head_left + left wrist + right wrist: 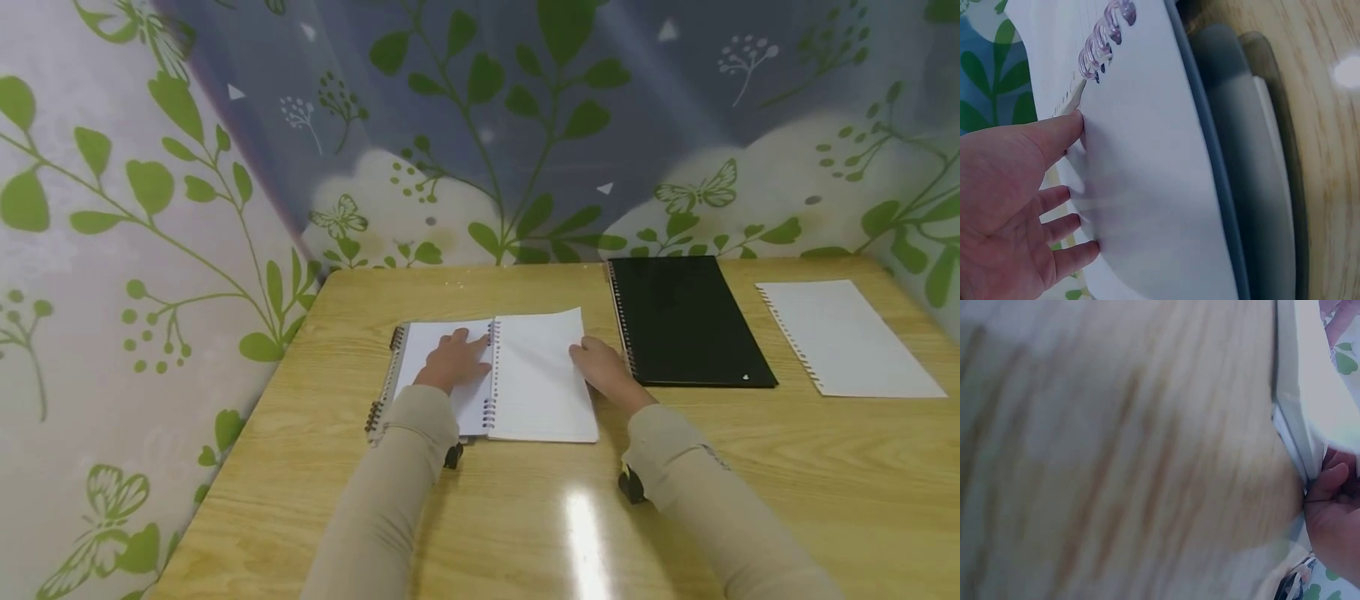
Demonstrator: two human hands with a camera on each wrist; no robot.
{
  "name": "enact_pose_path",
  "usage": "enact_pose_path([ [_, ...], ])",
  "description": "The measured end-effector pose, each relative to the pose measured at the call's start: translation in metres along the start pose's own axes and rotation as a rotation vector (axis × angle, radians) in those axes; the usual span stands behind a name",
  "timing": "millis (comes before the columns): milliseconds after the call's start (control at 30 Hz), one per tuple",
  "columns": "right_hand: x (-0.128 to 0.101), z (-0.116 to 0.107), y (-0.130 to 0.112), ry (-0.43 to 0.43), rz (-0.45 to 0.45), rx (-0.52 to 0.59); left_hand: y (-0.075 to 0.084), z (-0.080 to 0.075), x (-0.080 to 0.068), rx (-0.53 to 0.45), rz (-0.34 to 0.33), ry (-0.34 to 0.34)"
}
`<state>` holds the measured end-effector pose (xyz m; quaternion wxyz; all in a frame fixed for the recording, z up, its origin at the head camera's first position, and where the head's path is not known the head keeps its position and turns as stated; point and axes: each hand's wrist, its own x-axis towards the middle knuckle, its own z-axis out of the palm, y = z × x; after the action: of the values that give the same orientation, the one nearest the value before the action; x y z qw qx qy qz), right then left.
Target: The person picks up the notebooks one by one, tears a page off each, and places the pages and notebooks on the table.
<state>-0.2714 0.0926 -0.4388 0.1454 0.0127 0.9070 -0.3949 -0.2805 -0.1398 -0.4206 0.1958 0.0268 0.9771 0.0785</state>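
A spiral notebook lies open on the table, white pages on both sides of its coil. My left hand rests on the left-hand page with spread fingers; the left wrist view shows the thumb near the coil. At the outer edge of the right-hand page, my right hand pinches the paper, whose upper corner lifts slightly. In the right wrist view, the thumb is bent against the edge of the pages. Grey covers show beneath the left-hand page.
A black spiral notebook lies closed to the right of my right hand. Farther right is a loose white sheet with a ragged, torn-out left edge. A patterned wall stands behind the wooden table.
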Motion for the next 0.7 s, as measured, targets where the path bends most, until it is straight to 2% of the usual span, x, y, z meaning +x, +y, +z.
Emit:
enact_pose_path([
  [267,0.0000,-0.0008,-0.0003,-0.004,0.009,-0.021,0.0019,-0.0015,-0.0023,-0.006,0.000,-0.001],
  [567,-0.0004,-0.0037,0.0047,-0.047,-0.065,0.002,0.0030,-0.0019,-0.0058,-0.054,-0.013,-0.007],
  [700,-0.0016,-0.0050,0.0080,-0.055,-0.099,0.028,0.0017,-0.0001,-0.0038,-0.037,0.000,-0.001],
])
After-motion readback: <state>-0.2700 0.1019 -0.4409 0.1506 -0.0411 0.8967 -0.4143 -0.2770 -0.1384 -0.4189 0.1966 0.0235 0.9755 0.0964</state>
